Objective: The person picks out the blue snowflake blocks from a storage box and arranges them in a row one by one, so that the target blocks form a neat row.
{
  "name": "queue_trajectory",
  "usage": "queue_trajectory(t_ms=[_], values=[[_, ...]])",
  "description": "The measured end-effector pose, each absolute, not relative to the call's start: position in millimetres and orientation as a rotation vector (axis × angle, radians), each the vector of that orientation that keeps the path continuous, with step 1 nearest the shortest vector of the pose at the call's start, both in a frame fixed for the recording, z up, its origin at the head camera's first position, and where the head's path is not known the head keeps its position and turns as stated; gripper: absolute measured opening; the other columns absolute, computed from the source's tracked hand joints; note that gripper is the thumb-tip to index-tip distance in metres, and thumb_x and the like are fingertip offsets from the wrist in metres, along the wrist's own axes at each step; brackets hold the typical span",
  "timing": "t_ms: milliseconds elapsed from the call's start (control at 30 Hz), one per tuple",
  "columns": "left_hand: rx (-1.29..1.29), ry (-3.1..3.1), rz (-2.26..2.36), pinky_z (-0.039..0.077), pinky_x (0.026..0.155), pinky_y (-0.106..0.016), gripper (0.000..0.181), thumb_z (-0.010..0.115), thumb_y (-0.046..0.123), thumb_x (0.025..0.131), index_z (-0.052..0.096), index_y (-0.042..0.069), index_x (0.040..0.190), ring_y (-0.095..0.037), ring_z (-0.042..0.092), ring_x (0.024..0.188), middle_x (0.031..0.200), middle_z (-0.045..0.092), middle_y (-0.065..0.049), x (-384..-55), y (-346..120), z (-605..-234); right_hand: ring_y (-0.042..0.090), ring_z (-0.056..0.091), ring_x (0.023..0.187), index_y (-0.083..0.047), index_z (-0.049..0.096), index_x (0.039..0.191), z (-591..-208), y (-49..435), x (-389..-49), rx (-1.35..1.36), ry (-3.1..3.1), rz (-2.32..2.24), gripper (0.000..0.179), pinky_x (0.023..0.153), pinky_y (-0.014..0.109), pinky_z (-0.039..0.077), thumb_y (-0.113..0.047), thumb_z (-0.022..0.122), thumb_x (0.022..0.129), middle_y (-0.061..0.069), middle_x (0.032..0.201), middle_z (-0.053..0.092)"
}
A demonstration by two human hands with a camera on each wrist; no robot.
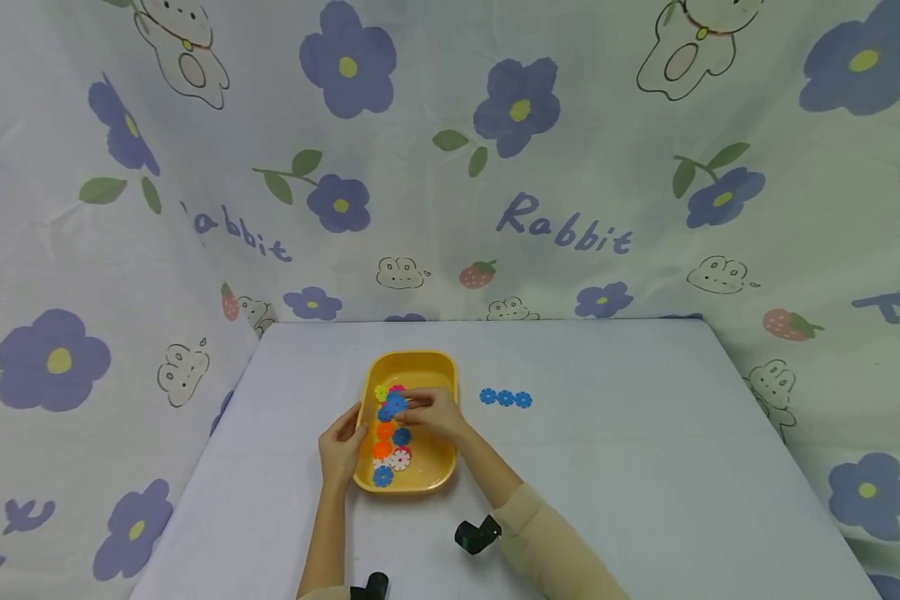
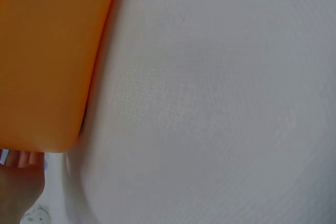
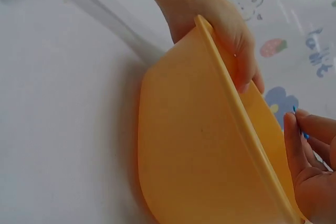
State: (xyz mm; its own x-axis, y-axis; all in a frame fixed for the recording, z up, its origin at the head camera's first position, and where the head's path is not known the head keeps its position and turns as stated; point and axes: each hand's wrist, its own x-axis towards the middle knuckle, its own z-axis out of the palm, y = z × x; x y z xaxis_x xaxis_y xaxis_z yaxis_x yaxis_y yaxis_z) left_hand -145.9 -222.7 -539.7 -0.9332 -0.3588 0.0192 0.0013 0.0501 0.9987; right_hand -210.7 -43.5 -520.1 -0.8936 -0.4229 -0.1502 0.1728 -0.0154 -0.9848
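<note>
On the table stands a yellow plastic basin (image 1: 431, 477) with several flower-shaped plastic pieces in blue, orange, pink, white and yellow-green lying in its left part. My left hand (image 1: 341, 448) grips the basin's left rim; the right wrist view shows its fingers over the edge. Above the pieces, my right hand (image 1: 437, 413) pinches a blue flower piece (image 1: 396, 403) between thumb and fingers. Only a thin blue edge of it appears in the right wrist view, in the right hand (image 3: 312, 161). The left wrist view shows the basin's outer wall (image 2: 52, 56) and part of the left hand (image 2: 21, 184).
Right of the basin, three blue flower pieces (image 1: 506, 398) lie in a row on the white tabletop (image 1: 630, 467). A printed curtain (image 1: 435, 183) hangs behind and beside the table. Black wrist devices (image 1: 477, 534) sit at both forearms.
</note>
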Motion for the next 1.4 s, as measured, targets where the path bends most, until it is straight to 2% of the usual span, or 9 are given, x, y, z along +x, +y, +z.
queue_trajectory(t_ms=[100, 333, 600, 700, 800, 967, 1100, 1200, 1400], values=[[0.384, -2.065, -1.969, 0.043, 0.087, -0.007, 0.039, 0.059, -0.004, 0.088, 0.055, -0.006, 0.127, -0.003, 0.053, 0.113, 0.133, 0.052, -0.021, -150.1, -225.9, -550.4, 0.026, 0.07, 0.081, 0.008, 0.058, 0.122, -516.7, -34.6, -208.5, -0.28, 1.864, -1.985, 0.042, 0.084, 0.051, 0.051, -0.002, 0.07, 0.082, 0.012, 0.086, 0.065], [0.38, -2.1, -1.913, 0.043, 0.088, -0.007, 0.04, 0.058, -0.004, 0.089, 0.054, -0.005, 0.128, -0.024, 0.051, 0.122, 0.133, 0.052, -0.022, -151.3, -225.6, -553.9, 0.024, 0.071, 0.081, 0.007, 0.06, 0.12, -514.2, -7.0, -205.4, -0.321, 1.96, -1.99, 0.041, 0.078, 0.04, 0.056, -0.007, 0.07, 0.083, 0.018, 0.091, 0.07], [0.385, -2.096, -1.931, 0.042, 0.089, -0.008, 0.041, 0.057, -0.004, 0.089, 0.053, -0.005, 0.129, -0.028, 0.048, 0.125, 0.134, 0.05, -0.022, -150.0, -225.1, -551.6, 0.027, 0.07, 0.081, 0.012, 0.056, 0.122, -515.2, 31.9, -209.8, -0.334, 1.991, -2.061, 0.043, 0.075, 0.039, 0.057, -0.002, 0.068, 0.083, 0.023, 0.095, 0.068], [0.385, -2.092, -1.946, 0.042, 0.09, -0.008, 0.041, 0.056, -0.004, 0.089, 0.052, -0.005, 0.13, -0.031, 0.047, 0.125, 0.134, 0.051, -0.021, -150.3, -225.6, -552.1, 0.024, 0.07, 0.078, 0.013, 0.055, 0.122, -516.9, 50.8, -211.7, -0.335, 2.024, -2.098, 0.043, 0.073, 0.036, 0.058, 0.0, 0.068, 0.083, 0.023, 0.094, 0.067], [0.389, -2.096, -1.943, 0.042, 0.089, -0.007, 0.04, 0.056, -0.004, 0.089, 0.053, -0.005, 0.129, -0.029, 0.048, 0.124, 0.134, 0.051, -0.021, -151.2, -225.6, -553.2, 0.021, 0.069, 0.075, 0.011, 0.059, 0.119, -520.8, 72.7, -213.5, -0.302, 2.109, -2.103, 0.042, 0.069, 0.03, 0.058, -0.003, 0.07, 0.082, 0.017, 0.09, 0.068], [0.405, -2.091, -1.916, 0.044, 0.086, -0.007, 0.039, 0.057, -0.005, 0.088, 0.055, -0.006, 0.127, -0.02, 0.053, 0.119, 0.132, 0.052, -0.023, -151.9, -225.4, -554.9, 0.038, 0.066, 0.08, 0.008, 0.062, 0.117, -530.1, 110.1, -216.4, -0.245, 2.215, -2.108, 0.039, 0.067, 0.028, 0.058, -0.006, 0.071, 0.082, 0.011, 0.086, 0.068], [0.404, -2.097, -1.919, 0.043, 0.087, -0.007, 0.039, 0.057, -0.004, 0.088, 0.055, -0.006, 0.127, -0.025, 0.051, 0.122, 0.132, 0.052, -0.023, -152.2, -225.9, -555.0, 0.045, 0.064, 0.083, 0.007, 0.061, 0.119, -535.9, 134.8, -218.1, -0.18, 2.276, -2.103, 0.041, 0.068, 0.028, 0.058, -0.009, 0.071, 0.083, 0.01, 0.086, 0.067], [0.408, -2.11, -1.931, 0.042, 0.09, -0.008, 0.04, 0.057, -0.003, 0.089, 0.053, -0.005, 0.129, -0.027, 0.049, 0.124, 0.134, 0.051, -0.021, -152.2, -226.2, -554.4, 0.044, 0.064, 0.084, 0.006, 0.06, 0.12, -540.0, 148.7, -218.9, -0.106, 2.296, -2.11, 0.042, 0.068, 0.028, 0.058, -0.01, 0.072, 0.082, 0.008, 0.085, 0.067], [0.404, -2.096, -1.965, 0.042, 0.089, -0.008, 0.04, 0.057, -0.004, 0.089, 0.053, -0.006, 0.128, -0.012, 0.053, 0.118, 0.133, 0.051, -0.021, -149.3, -224.7, -546.3, 0.025, 0.068, 0.079, 0.009, 0.058, 0.121, -549.9, 168.1, -219.1, 0.007, 2.327, -2.104, 0.045, 0.069, 0.025, 0.058, -0.009, 0.072, 0.083, 0.014, 0.089, 0.066]])
